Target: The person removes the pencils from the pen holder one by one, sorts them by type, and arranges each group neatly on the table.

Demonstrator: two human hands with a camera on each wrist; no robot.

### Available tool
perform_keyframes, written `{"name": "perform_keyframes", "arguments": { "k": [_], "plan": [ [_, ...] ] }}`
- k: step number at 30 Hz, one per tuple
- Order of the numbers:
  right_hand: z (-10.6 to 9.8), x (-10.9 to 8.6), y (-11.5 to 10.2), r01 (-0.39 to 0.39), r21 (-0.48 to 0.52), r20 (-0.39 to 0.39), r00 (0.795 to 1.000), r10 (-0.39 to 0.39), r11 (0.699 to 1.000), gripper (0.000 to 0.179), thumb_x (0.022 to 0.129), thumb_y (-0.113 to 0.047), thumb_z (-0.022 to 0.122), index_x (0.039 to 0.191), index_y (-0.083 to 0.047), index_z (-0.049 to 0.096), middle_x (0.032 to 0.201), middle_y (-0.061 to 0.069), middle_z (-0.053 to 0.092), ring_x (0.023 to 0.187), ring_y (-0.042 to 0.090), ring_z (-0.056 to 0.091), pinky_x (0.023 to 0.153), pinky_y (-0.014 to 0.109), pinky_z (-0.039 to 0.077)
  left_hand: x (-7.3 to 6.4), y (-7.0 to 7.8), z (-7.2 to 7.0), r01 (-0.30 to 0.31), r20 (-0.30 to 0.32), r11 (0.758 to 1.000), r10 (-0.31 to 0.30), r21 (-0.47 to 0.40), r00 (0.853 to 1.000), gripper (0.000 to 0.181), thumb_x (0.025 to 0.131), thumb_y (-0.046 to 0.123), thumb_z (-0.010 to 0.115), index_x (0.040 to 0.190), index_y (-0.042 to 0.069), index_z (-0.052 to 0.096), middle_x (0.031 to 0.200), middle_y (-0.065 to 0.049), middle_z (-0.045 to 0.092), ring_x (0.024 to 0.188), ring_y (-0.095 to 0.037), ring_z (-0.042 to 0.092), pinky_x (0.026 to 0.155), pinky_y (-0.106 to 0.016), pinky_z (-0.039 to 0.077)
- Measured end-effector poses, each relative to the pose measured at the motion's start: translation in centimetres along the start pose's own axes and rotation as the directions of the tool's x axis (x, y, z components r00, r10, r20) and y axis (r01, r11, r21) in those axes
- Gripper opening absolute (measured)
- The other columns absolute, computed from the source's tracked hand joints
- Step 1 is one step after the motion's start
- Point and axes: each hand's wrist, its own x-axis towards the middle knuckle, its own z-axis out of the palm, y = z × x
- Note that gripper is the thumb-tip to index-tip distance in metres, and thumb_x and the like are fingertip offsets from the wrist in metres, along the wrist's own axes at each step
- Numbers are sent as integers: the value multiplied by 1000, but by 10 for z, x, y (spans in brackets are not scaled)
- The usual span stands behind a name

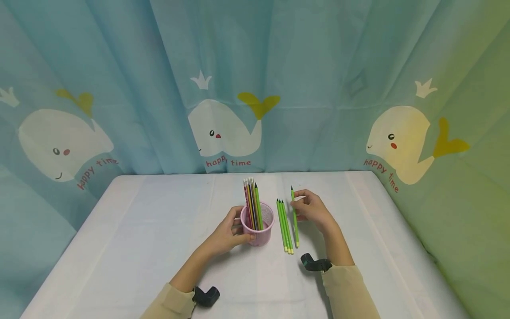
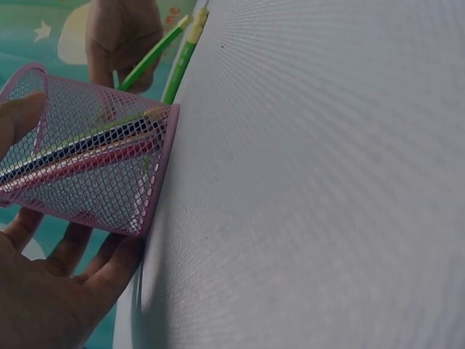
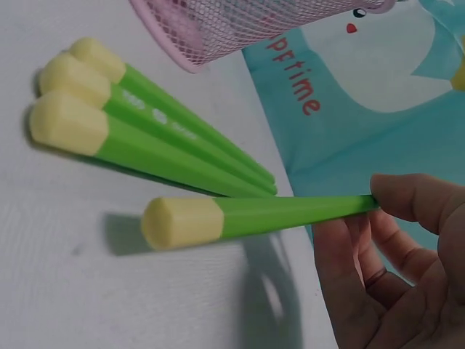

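A pink mesh pencil cup [image 1: 259,239] stands on the table with several pencils [image 1: 251,204] in it, one of them green. My left hand [image 1: 225,235] grips the cup from its left side, thumb at the front and fingers behind. Between thumb and fingers, my right hand [image 1: 314,208] pinches a green pencil [image 3: 290,217] by its upper part. The pencil's pale yellow end points toward me and its dark tip points away. Just left of it, three more green pencils [image 1: 285,228] lie side by side on the table.
The white tabletop [image 1: 131,248] reaches back to a blue-green curtain [image 1: 318,88] printed with whales. Black wrist cameras [image 1: 206,297] are strapped at both cuffs.
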Motion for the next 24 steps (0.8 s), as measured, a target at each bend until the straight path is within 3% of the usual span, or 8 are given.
{"name": "perform_keyframes", "arguments": {
  "k": [10,24],
  "plan": [
    [6,3,4,-69,-51,8,998,69,996,39,94,-15,66,129,-4,53,102,15,64,79,19,64,65,31,59,-1,1,0,-3,8,1000,3,-8,1000,78,85,8,77,147,6,29,143,-21,41,130,-41,51,106,-48,48],
    [10,3,7,-56,-126,2,998,56,990,38,93,-14,67,126,0,56,93,14,64,74,19,61,62,31,59,-1,0,-1,-6,3,1000,6,-8,1000,78,85,9,77,147,7,29,143,-21,42,130,-40,51,105,-47,49]
  ]
}}
